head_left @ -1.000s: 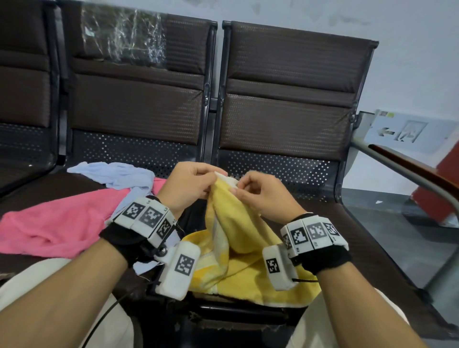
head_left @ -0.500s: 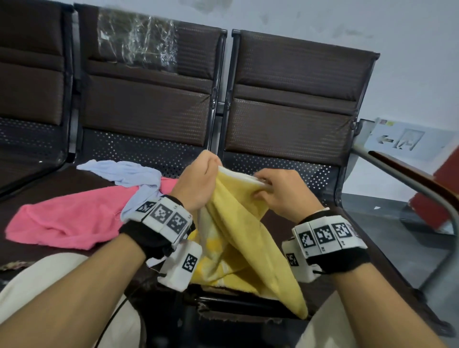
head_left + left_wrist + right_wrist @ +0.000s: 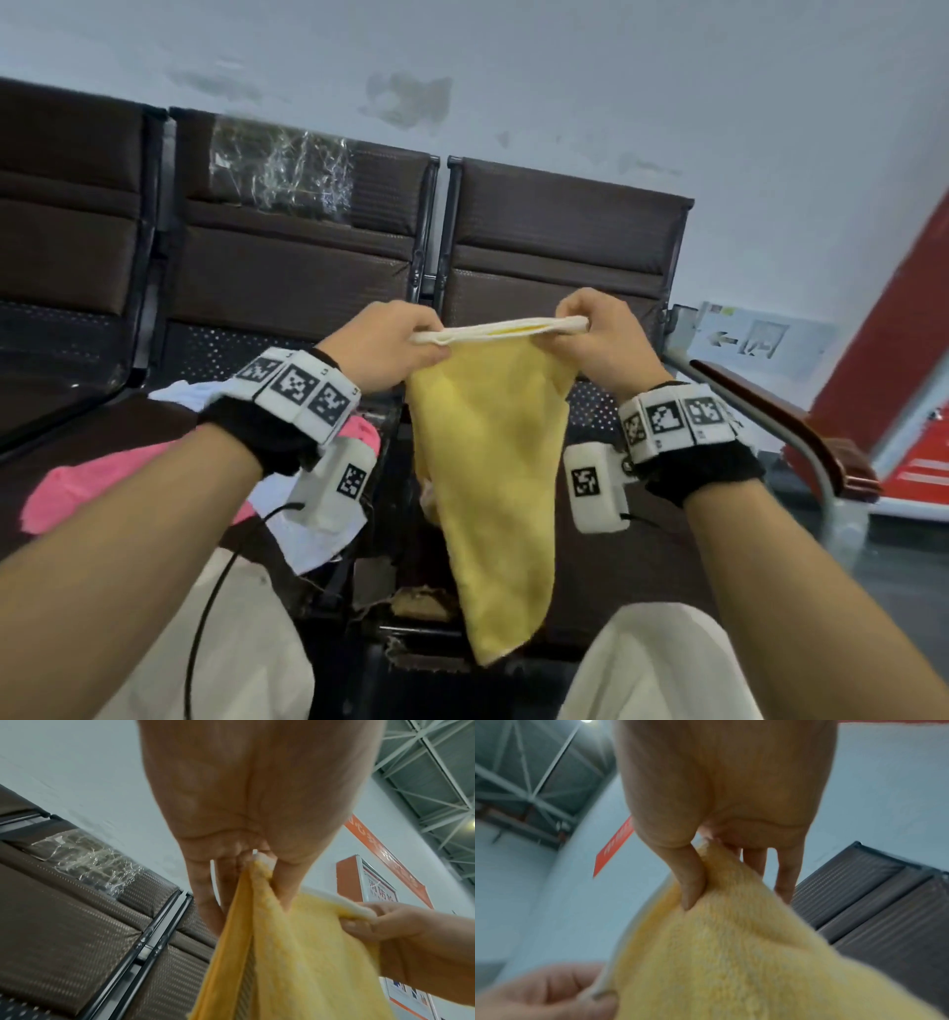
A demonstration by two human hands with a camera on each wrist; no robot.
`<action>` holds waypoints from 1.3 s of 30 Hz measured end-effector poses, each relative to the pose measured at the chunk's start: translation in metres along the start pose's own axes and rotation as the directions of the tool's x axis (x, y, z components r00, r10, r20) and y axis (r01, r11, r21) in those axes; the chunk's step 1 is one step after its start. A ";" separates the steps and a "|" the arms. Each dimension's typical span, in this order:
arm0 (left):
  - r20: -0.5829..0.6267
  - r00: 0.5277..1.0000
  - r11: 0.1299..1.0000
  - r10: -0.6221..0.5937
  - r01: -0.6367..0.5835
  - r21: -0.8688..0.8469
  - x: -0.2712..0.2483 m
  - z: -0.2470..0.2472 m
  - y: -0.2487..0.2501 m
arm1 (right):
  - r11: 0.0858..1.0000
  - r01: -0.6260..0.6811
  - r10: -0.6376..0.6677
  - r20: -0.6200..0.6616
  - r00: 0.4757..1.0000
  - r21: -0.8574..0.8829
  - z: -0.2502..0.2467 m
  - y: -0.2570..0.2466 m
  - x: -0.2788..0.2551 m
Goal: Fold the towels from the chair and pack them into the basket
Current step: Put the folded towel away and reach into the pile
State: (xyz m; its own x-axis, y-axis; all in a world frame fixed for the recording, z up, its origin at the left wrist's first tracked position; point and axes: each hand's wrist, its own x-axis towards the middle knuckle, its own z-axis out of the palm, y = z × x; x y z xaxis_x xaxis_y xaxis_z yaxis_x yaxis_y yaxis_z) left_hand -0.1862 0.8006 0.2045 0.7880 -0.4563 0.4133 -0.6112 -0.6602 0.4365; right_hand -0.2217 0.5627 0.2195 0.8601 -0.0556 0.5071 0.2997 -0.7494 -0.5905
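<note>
Head view: both hands (image 3: pixel 488 342) pinch the yellow towel (image 3: pixel 488 462), which hangs below.

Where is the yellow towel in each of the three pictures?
Head: yellow towel hangs mid-picture, between both hands.
Left wrist: lower right, hanging from the left hand.
Right wrist: bottom right, under the right hand.
Shared landmark: the brown chair back, at left in the left wrist view, at right in the right wrist view.
</note>
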 end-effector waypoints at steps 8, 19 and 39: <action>-0.107 0.975 0.978 -0.194 0.185 -0.094 0.052 -0.007 -0.012 | 0.991 -0.125 0.127 -0.035 0.991 0.051 0.007 0.003 0.041; -0.396 0.912 0.952 -0.105 -0.023 -0.304 0.071 0.015 -0.004 | 0.979 0.092 -0.046 -0.247 0.968 0.182 0.019 0.028 0.035; 0.168 0.962 0.837 -0.215 0.271 -0.475 -0.127 0.156 -0.027 | 0.883 -0.469 0.439 0.404 0.802 -0.028 0.075 0.106 -0.196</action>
State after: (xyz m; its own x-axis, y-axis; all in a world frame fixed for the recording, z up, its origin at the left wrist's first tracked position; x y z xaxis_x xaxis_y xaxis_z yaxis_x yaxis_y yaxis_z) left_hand -0.2583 0.7836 0.0153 0.9021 -0.3971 0.1690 -0.3335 -0.3928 0.8570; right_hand -0.3273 0.5433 0.0108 0.9885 -0.1069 -0.1066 -0.1506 -0.6538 -0.7415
